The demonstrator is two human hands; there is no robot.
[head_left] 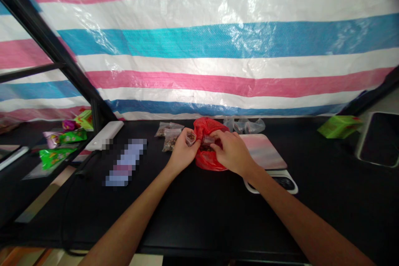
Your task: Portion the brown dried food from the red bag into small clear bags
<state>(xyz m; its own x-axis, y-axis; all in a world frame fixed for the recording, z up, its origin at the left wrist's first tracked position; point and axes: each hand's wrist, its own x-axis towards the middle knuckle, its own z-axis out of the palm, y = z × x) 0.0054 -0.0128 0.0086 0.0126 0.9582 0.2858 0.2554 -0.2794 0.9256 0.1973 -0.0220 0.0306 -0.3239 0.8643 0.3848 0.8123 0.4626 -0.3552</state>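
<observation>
My left hand pinches a small clear plastic bag, its mouth turned toward the red bag. Over the opened red plastic bag, my right hand has its fingers closed round a small clear cylindrical container. Dark brown bits show inside the red bag, too small to name. Left of my left hand lie small clear bags filled with brownish pieces. A kitchen scale with a pinkish, shiny platform sits beside my right hand, partly covered by my wrist.
Crumpled clear bags lie behind the scale. To the left are a blurred-out phone-like object, a white power strip with a cable, and colourful packets. A green box and a framed dark panel stand right. Striped sheeting hangs behind.
</observation>
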